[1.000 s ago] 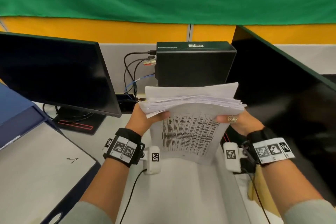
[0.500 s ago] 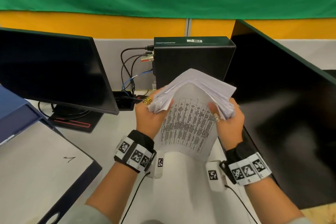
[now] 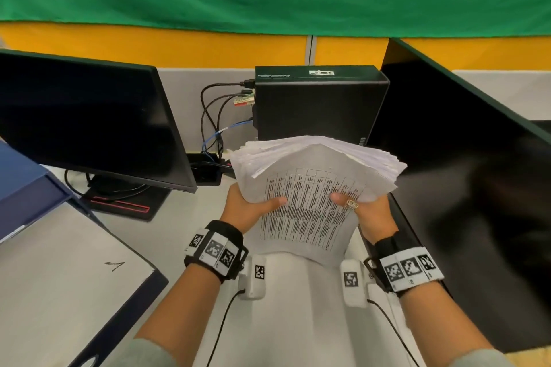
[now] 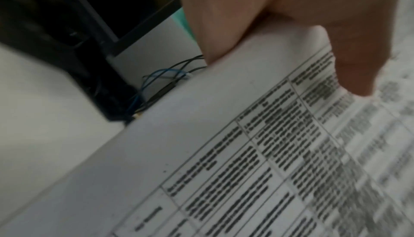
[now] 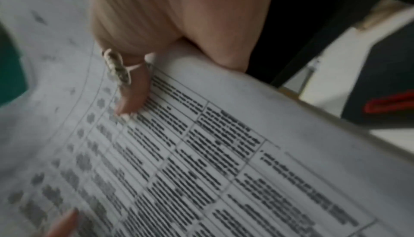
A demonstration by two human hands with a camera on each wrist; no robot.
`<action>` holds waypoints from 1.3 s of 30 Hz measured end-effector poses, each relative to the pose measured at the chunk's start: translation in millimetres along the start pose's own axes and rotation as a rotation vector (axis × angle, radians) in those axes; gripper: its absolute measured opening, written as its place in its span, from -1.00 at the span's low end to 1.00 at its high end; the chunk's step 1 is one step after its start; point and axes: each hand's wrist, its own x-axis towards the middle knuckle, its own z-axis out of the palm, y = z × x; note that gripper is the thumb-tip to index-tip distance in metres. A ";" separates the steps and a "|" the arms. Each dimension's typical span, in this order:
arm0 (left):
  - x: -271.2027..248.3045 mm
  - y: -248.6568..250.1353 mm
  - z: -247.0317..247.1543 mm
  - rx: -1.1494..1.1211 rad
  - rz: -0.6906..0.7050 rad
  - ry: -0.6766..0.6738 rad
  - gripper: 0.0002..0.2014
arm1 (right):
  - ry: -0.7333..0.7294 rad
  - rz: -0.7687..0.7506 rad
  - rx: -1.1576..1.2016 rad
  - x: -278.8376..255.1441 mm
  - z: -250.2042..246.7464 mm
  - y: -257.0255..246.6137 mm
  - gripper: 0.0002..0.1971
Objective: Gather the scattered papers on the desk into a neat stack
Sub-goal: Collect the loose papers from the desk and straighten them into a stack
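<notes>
Green curtain and orange partition behind the pale bench [image 3: 185,235]; paper stack [image 3: 313,188] held up between both hands.

Left hand [image 3: 247,208] and right hand [image 3: 369,214] grip its opposite side edges, thumbs on the printed sheet. I judge the long axis runs toward me, bottom edge nearest the bench, top edges fanned.
</notes>
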 end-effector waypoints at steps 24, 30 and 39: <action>-36.3 -5.0 25.7 0.135 0.310 0.642 -0.48 | -0.083 -0.054 0.035 4.1 -5.7 -5.3 -0.45; -39.0 0.0 28.7 -0.033 0.240 0.586 -0.64 | -0.122 -0.055 0.021 6.0 -6.0 -5.4 -0.40; -26.9 7.8 9.3 0.010 0.328 0.565 -0.66 | -0.184 -0.034 0.017 9.8 -8.6 -6.7 -0.40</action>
